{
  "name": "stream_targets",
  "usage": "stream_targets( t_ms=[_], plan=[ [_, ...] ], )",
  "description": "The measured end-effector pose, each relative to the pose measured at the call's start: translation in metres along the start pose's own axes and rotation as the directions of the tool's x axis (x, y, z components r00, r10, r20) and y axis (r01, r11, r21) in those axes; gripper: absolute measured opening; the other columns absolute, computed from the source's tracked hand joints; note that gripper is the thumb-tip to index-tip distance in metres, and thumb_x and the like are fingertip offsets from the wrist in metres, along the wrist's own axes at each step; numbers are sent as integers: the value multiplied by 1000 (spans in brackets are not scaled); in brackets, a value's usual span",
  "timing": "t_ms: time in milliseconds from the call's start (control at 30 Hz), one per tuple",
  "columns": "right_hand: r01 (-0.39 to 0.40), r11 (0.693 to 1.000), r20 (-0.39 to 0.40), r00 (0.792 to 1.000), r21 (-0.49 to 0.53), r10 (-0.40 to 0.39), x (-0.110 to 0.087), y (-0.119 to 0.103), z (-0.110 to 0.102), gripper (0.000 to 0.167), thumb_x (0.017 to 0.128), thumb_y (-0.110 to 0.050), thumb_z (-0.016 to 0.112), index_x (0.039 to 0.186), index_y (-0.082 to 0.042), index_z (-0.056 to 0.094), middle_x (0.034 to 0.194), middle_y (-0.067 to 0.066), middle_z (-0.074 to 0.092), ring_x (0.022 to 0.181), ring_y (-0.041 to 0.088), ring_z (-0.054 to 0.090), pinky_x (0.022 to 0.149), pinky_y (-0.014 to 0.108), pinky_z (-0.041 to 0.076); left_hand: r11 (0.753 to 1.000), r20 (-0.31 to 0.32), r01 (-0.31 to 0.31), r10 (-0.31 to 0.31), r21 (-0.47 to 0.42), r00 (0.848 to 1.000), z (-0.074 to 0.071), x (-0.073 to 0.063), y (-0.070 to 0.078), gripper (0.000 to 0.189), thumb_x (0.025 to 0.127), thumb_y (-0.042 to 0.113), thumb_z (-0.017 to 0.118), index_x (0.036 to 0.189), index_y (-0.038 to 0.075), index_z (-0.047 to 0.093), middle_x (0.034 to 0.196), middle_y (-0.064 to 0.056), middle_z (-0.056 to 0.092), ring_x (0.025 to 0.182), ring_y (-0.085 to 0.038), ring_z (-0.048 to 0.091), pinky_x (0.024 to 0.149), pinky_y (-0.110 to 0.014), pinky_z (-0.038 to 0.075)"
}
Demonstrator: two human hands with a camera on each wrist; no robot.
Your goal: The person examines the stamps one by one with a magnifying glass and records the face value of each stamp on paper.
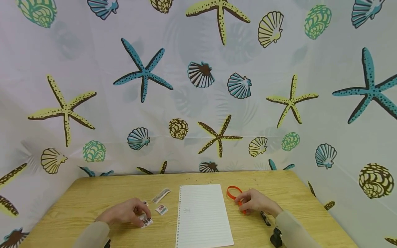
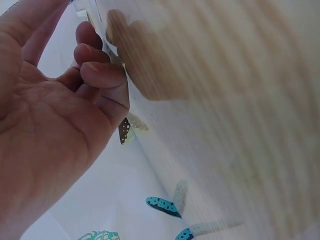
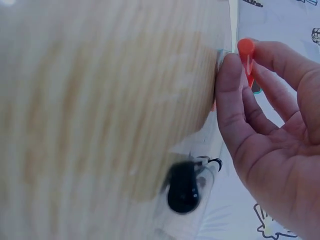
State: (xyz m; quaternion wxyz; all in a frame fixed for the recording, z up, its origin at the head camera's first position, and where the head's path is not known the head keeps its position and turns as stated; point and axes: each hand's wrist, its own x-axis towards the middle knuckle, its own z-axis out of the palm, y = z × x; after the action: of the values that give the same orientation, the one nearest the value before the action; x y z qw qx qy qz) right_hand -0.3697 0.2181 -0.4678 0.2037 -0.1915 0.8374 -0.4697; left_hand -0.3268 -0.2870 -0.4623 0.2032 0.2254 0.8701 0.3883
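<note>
My left hand (image 1: 127,210) is low over the table with its fingers curled. Thumb and index finger pinch a small printed paper piece (image 1: 147,221). Curled fingers (image 2: 102,75) meet the tabletop in the left wrist view, where the piece is hidden. Beyond that hand lie another small printed piece (image 1: 161,209) and a narrow printed strip (image 1: 161,195). On the right, my right hand (image 1: 258,201) pinches a red-orange loop-shaped item (image 1: 233,188). A round orange end (image 3: 246,46) of it shows between thumb and fingers; its exact kind I cannot tell.
A lined sheet (image 1: 203,220) with punched holes and faint handwriting lies mid-table between the hands. A dark slim object (image 1: 265,218) lies beneath the right wrist, near a black rounded object (image 1: 276,237). A shell-and-starfish curtain (image 1: 173,151) hangs behind the wooden table (image 1: 136,184).
</note>
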Motion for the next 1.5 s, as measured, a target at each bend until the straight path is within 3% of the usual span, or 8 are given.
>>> stream_targets(
  t_ms=[533,867,1200,1500],
  plan=[
    [30,999,21,999,-17,-30,1,-11,5,29,90,-9,68,118,-2,68,82,5,63,68,13,58,66,30,55,999,-29,47,-47,0,998,3,-7,3,23,77,3,78,100,9,76,80,-4,42,79,-21,37,67,-32,25],
    [57,998,57,997,-4,-57,1,-34,20,30,89,-8,69,118,-1,68,94,9,64,81,15,59,70,31,58,1000,-19,22,-23,-17,1000,4,-6,5,23,78,2,77,101,7,75,77,-3,42,74,-19,36,64,-29,27],
    [166,986,138,977,-3,-164,15,-47,40,30,86,-5,71,116,-1,69,89,6,69,74,13,64,68,29,57,1000,-16,28,-28,-8,999,3,-5,1,23,79,2,77,101,8,75,80,-4,45,75,-20,38,65,-28,27],
    [161,987,161,974,16,-161,23,-55,55,26,88,0,69,114,1,67,91,9,69,73,17,69,69,38,60,1000,-11,-7,7,0,1000,2,-2,-2,22,79,7,78,100,10,76,74,-2,42,67,-15,37,61,-25,28]
  ],
)
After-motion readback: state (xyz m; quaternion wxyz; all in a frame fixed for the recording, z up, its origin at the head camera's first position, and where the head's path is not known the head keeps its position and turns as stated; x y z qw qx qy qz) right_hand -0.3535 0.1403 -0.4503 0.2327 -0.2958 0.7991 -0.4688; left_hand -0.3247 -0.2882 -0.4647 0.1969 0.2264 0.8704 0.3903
